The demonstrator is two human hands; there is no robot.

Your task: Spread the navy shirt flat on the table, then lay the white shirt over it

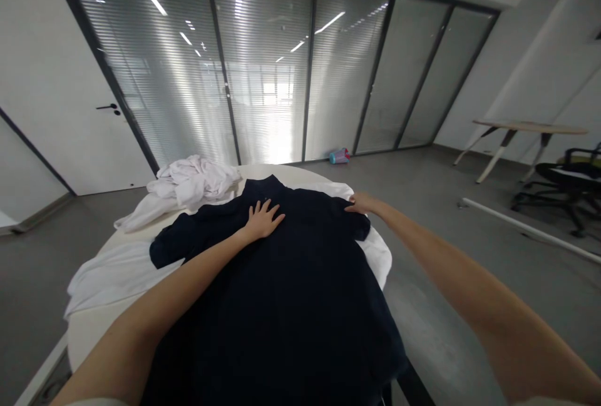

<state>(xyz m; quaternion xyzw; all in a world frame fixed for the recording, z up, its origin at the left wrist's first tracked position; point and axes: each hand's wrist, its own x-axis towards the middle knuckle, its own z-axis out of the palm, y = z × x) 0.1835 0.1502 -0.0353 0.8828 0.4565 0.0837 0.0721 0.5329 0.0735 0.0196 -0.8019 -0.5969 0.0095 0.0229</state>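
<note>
Left hand [261,220] lies flat, fingers spread, pressing the chest of the dark navy shirt [282,293], gripping nothing. Right hand [359,203] at 1 o'clock rests on the shirt's shoulder; pinch unclear. Shirt lies spread across the tabletop [94,324]: soft, light, limp, likely best taken at shoulders. White garment pile [188,187] at 11 o'clock. Grey floor, glass partitions.

A crumpled white garment [190,186] lies at the far left of the round white table [89,331]. A white cloth [113,274] lies flat on the table's left side. On the grey floor by the glass partition [263,62] lies a small blue-and-pink container [339,156]. At right stand a wooden-topped desk [526,127] and a black office chair [563,187].
</note>
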